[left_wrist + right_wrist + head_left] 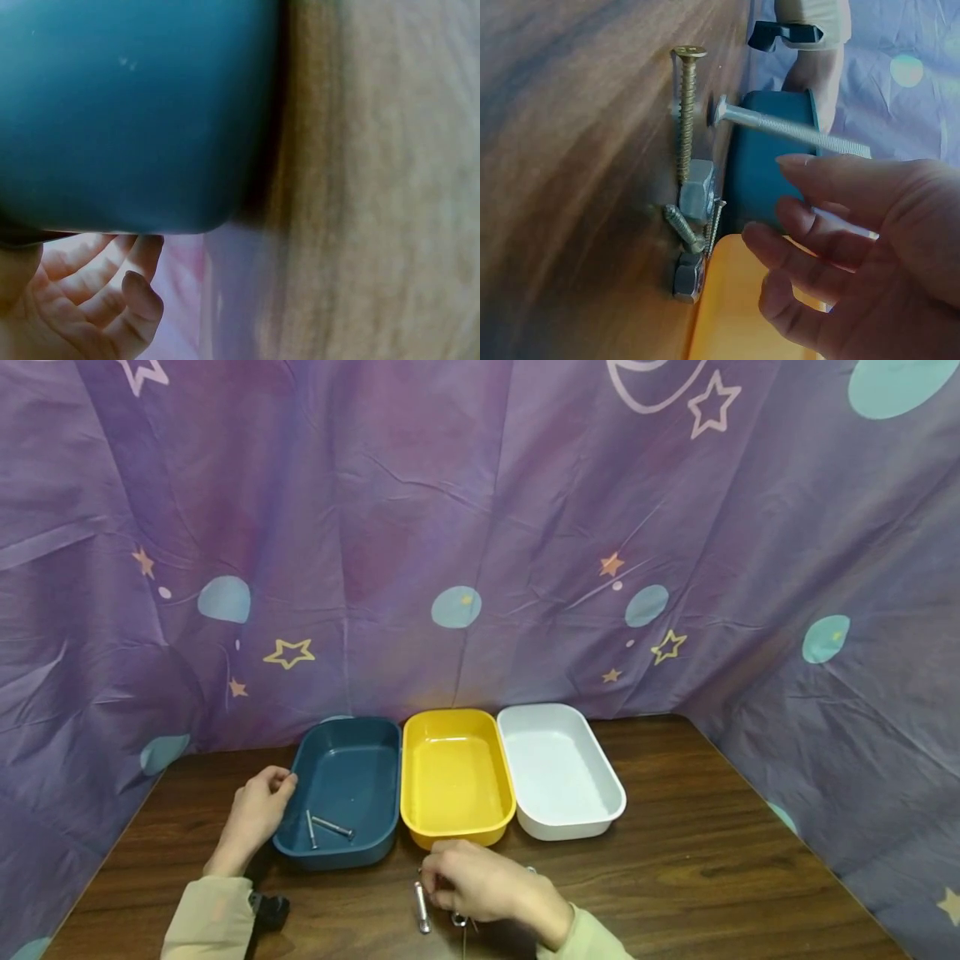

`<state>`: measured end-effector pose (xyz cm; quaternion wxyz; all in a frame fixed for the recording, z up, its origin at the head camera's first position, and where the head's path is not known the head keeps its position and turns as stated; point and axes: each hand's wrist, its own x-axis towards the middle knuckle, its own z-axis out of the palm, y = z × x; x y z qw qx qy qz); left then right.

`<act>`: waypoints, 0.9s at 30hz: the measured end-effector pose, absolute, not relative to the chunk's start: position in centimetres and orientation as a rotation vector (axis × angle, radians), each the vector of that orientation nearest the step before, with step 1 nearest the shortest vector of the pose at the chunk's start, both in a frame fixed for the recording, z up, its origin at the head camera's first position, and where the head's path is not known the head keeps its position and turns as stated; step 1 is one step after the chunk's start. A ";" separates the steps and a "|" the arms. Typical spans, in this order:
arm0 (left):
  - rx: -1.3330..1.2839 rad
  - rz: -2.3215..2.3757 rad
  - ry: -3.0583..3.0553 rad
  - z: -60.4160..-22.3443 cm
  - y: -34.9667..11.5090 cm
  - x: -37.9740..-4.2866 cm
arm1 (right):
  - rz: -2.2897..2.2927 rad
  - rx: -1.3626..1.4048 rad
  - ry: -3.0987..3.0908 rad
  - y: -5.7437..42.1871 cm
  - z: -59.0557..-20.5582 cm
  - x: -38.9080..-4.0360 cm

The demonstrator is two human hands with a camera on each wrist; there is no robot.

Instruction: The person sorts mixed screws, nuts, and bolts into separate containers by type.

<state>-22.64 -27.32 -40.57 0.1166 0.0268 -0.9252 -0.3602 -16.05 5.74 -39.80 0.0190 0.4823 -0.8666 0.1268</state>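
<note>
At the left side of a teal tray (352, 781), my left hand (258, 806) pinches the rim; the left wrist view shows its curled fingers (142, 307) beyond the tray wall. Two bolts (333, 827) lie inside at the near end. In front of the yellow tray (457, 777), my right hand (480, 885) holds a silver bolt (795, 135) at the thumb and fingertips, head end downward and tilted. Below on the table are a brass-coloured screw (685, 116), two nuts (697, 191) and small screws (684, 227), partly covered by the hand in the head view.
A white tray (562, 768) stands right of the yellow one, all three trays side by side at the back of the wooden table (697, 843). Purple patterned cloth (375, 527) hangs behind and along the sides. A black wrist device (270, 910) is beside the left sleeve.
</note>
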 end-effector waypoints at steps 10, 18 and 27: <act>0.048 -1.060 -2.703 -40.3 -27.2 -23.1 | 0.309 1.466 -2.863 3.8 -39.5 -15.0; 0.053 -1.059 -2.692 -40.5 -27.2 -23.1 | -0.003 1.423 -2.955 1.6 -40.1 -14.2; 0.069 -1.063 -2.716 -40.7 -27.5 -22.7 | 0.386 1.567 -2.850 2.4 -40.1 -16.0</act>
